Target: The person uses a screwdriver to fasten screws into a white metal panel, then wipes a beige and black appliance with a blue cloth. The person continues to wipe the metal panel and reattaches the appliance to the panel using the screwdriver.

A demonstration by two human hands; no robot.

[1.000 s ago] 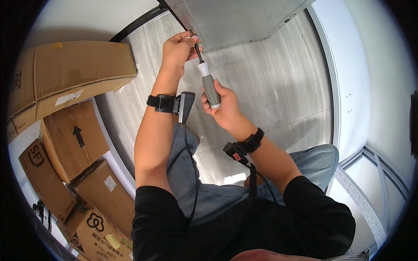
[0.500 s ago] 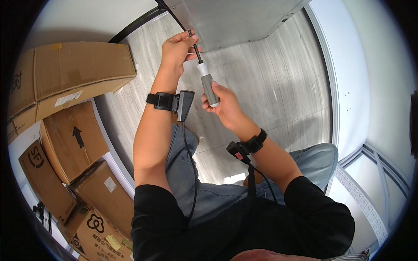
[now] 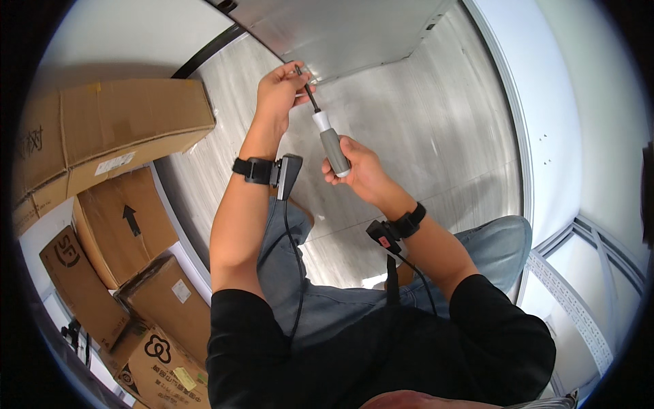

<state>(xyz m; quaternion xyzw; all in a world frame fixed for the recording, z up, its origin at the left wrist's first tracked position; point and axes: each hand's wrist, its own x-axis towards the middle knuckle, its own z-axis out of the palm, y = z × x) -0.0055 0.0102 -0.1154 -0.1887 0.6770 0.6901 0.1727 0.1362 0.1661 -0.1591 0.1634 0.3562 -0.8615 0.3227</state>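
Observation:
A screwdriver (image 3: 333, 151) with a grey handle, a white collar and a dark shaft slants up and leftward between my hands. The fingers of my right hand (image 3: 357, 167) wrap round its handle. Near the tip, my left hand (image 3: 281, 95) pinches the dark shaft between thumb and fingers; whether a small screw or bit sits there I cannot make out. Just beyond the left fingertips stands the lower edge of a grey metal cabinet panel (image 3: 347, 34). The tip is close to that panel, but contact cannot be told.
Cardboard boxes (image 3: 136, 116) are stacked along the left side. A white wall (image 3: 552, 129) runs up the right, with a metal frame (image 3: 572, 307) at lower right. Pale wood-look floor (image 3: 415, 129) lies below my hands. Cables (image 3: 297, 266) hang from devices strapped to both wrists.
Both hands and the screwdriver sit slightly lower and further right in the picture. The metal panel has shifted up and left in view. Both grips look the same.

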